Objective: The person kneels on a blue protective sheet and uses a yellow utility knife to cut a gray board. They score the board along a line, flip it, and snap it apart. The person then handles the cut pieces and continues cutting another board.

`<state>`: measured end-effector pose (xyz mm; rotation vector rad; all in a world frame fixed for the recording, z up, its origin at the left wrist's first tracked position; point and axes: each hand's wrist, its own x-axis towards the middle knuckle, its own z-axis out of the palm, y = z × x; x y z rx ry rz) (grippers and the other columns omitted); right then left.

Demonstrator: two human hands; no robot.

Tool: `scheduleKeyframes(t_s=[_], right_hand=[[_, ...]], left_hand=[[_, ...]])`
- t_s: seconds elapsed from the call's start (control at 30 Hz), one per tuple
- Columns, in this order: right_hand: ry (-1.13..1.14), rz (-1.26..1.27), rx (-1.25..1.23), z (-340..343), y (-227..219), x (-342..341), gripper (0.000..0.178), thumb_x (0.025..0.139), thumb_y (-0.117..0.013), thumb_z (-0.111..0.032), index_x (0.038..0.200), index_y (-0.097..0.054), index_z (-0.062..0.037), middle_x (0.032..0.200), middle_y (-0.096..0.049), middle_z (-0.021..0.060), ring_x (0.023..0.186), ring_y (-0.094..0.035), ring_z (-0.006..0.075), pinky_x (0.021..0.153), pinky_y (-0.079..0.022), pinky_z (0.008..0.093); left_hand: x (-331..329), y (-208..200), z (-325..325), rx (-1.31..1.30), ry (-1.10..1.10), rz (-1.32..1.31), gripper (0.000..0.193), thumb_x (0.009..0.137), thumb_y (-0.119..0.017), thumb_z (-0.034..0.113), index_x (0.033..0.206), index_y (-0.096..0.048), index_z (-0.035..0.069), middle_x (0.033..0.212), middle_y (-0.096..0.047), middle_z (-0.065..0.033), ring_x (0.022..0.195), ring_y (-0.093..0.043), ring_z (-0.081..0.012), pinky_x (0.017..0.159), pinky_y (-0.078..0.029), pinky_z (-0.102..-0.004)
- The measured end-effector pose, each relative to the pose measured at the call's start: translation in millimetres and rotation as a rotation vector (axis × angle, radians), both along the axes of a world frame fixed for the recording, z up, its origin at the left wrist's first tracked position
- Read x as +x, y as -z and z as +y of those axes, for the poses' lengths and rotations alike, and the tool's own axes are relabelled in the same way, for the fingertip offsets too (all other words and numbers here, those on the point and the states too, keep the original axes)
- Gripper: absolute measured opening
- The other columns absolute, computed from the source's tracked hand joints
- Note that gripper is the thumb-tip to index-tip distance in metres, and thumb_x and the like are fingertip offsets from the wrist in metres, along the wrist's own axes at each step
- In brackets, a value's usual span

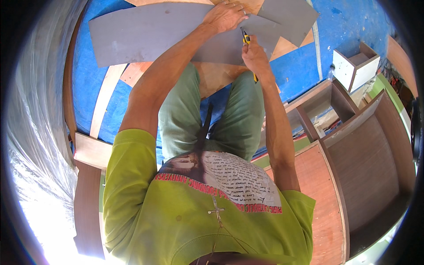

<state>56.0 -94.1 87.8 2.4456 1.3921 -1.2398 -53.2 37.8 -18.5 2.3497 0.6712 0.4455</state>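
Observation:
A long grey sheet lies across the top of the view, over wooden boards in front of my knees. My left hand rests on its far part with the fingers laid out, a ring on one of them. My right hand is closed round a yellow and black utility knife. The knife's tip points away from me, over the sheet and close to my left fingers. A second grey piece overlaps the long sheet at the far right.
Blue tarp covers the ground. Pale wooden strips lie to the left, beside clear plastic sheeting. On the right stand a small white box, a brown open frame and a large brown wooden case.

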Motion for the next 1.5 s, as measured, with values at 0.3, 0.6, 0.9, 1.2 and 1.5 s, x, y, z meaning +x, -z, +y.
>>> scheduleKeyframes(t_s=[0.3, 0.6, 0.9, 1.2, 1.5], right_hand=[[0.017, 0.005, -0.021, 2, -5, -2, 0.039, 0.098, -0.047, -0.02, 0.131, -0.044, 0.0003, 0.094, -0.066, 0.035, 0.091, -0.064, 0.0516, 0.079, -0.049, 0.0567], [-0.064, 0.068, 0.077, 3, -5, -1, 0.035, 0.098, -0.048, -0.017, 0.128, -0.045, 0.0007, 0.092, -0.065, 0.035, 0.089, -0.064, 0.0523, 0.078, -0.049, 0.0564], [-0.192, 0.096, -0.052, 17, -5, 13, 0.035, 0.097, -0.049, -0.018, 0.123, -0.044, 0.005, 0.092, -0.065, 0.0347, 0.091, -0.064, 0.0514, 0.079, -0.048, 0.0559], [-0.194, 0.014, -0.19, 29, 1, 15, 0.035, 0.089, -0.056, -0.015, 0.118, -0.052, 0.0044, 0.112, -0.064, 0.0282, 0.107, -0.062, 0.0467, 0.091, -0.049, 0.0536], [-0.253, -0.051, -0.216, 32, 13, 18, 0.036, 0.089, -0.057, -0.016, 0.119, -0.052, 0.0032, 0.114, -0.065, 0.0278, 0.105, -0.063, 0.0462, 0.09, -0.05, 0.0526]], left_hand=[[0, -2, 0, 0.01, -0.01, -0.012, 0.03, 0.098, -0.054, 0.022, 0.124, -0.063, 0.01, 0.126, -0.064, -0.0077, 0.117, -0.061, -0.026, 0.101, -0.044, -0.0429], [0, -1, 1, -0.011, -0.002, -0.04, 0.028, 0.097, -0.056, 0.022, 0.12, -0.065, 0.011, 0.126, -0.065, -0.007, 0.118, -0.061, -0.0256, 0.101, -0.044, -0.0423], [4, 13, -2, 0.004, -0.015, -0.085, 0.027, 0.097, -0.056, 0.022, 0.12, -0.067, 0.014, 0.126, -0.066, -0.0059, 0.119, -0.06, -0.0245, 0.103, -0.043, -0.0425], [3, 8, 0, -0.04, -0.012, -0.033, 0.029, 0.096, -0.056, 0.022, 0.122, -0.066, 0.013, 0.127, -0.066, -0.0069, 0.12, -0.06, -0.0256, 0.104, -0.043, -0.0427], [2, 4, 1, -0.033, 0.005, -0.027, 0.03, 0.097, -0.054, 0.023, 0.122, -0.065, 0.012, 0.127, -0.065, -0.0089, 0.118, -0.06, -0.0272, 0.102, -0.044, -0.0429]])
